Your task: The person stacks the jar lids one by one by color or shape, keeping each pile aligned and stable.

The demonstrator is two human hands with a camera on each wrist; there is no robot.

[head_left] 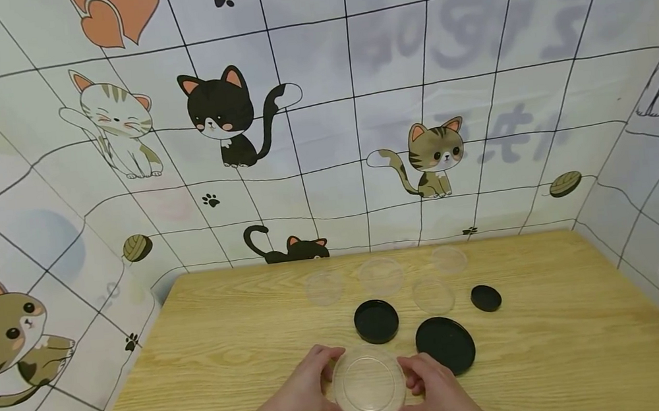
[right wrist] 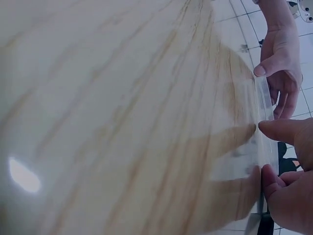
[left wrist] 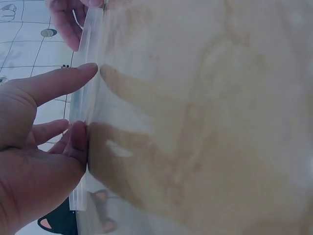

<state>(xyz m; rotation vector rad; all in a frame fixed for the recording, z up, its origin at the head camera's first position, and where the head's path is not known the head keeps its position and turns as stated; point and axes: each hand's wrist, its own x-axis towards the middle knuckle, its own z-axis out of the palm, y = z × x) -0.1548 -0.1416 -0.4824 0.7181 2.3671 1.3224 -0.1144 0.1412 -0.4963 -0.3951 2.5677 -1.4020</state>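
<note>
A clear round plastic lid [head_left: 369, 387] with ringed ridges lies flat near the front edge of the table, at or just above its surface. From the left, my left hand [head_left: 305, 390] grips its rim between thumb and fingers. Opposite it, my right hand [head_left: 437, 393] holds the other side of the rim the same way. In the left wrist view the lid [left wrist: 84, 105] appears edge-on, with the left hand [left wrist: 39, 122] at its rim. The right wrist view shows the right hand [right wrist: 291, 171] with thumb and fingertips on the lid's edge [right wrist: 265, 105].
Behind the hands lie a black round lid [head_left: 376, 321], a larger one [head_left: 445, 345] and a small one [head_left: 486, 298]. Several clear round lids [head_left: 381, 276] sit near the back of the wooden table [head_left: 229, 334]. A cat-printed sheet [head_left: 328, 133] walls the back and sides.
</note>
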